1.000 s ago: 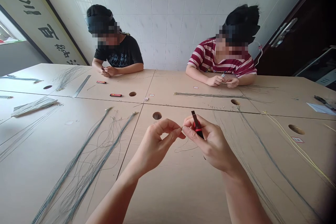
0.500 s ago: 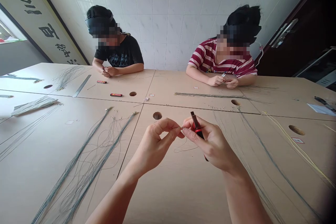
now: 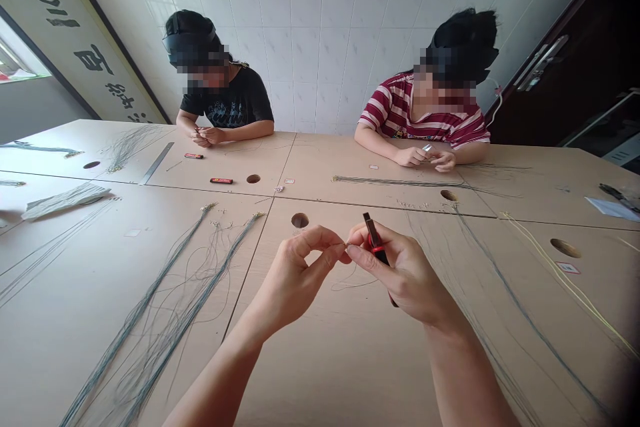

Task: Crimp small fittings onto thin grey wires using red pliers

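Note:
My left hand (image 3: 300, 270) pinches a thin cord (image 3: 356, 285) between thumb and forefinger, and a loop of it hangs just above the table. Its fingertips meet those of my right hand (image 3: 410, 273) at the cord, and the exact spot is hidden by the fingers. A slim black-and-red tool (image 3: 379, 250) is tucked in my right hand, its dark flat end pointing up; what kind it is I cannot tell. Left of my hands lie grey-green cord bundles (image 3: 150, 307) with small metallic-looking ends. More thin cords (image 3: 510, 287) stretch out on the right.
Across the table (image 3: 380, 373) sit two people, one in a black shirt (image 3: 225, 100), one in a striped shirt (image 3: 390, 103), both handling small things. Two black-and-red sticks (image 3: 221, 181), a metal ruler (image 3: 159, 161), yellow cords (image 3: 565, 273) and round holes (image 3: 300, 220) are around.
My hands stay almost still, pinched together on the cord. The person in the striped shirt has shifted a small shiny object slightly.

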Tool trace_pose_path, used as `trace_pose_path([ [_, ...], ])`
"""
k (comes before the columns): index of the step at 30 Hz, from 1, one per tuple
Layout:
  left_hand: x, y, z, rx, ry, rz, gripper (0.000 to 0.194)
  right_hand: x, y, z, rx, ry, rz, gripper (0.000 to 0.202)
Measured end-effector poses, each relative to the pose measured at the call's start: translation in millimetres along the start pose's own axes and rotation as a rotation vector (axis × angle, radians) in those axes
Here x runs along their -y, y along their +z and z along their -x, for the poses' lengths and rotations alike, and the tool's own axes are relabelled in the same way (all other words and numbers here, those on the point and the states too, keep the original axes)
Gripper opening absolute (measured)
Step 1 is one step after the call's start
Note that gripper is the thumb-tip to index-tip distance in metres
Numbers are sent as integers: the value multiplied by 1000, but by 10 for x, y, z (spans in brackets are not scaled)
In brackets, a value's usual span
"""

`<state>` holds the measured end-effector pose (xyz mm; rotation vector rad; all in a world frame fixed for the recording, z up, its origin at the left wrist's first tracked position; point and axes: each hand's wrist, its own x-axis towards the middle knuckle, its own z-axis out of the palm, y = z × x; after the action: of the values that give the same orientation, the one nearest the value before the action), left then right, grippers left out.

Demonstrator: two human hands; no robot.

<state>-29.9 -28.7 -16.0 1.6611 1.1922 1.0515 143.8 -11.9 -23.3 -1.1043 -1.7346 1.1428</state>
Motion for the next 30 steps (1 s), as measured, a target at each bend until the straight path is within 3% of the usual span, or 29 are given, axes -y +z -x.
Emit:
trace_pose_path([
  [19, 19, 6, 11, -12, 16, -37, 18, 4, 5, -11, 4, 0, -7, 23],
  [23, 37, -9, 5, -63, 16, -103, 16, 7, -3, 7, -59, -15, 45, 20],
  [26, 56, -19, 4, -84, 46, -169, 16, 28, -19, 29, -121, -56, 113, 14],
  [30, 82, -30, -4, -79, 136, -247, 15, 60, -32, 48, -74, -23, 110, 17],
])
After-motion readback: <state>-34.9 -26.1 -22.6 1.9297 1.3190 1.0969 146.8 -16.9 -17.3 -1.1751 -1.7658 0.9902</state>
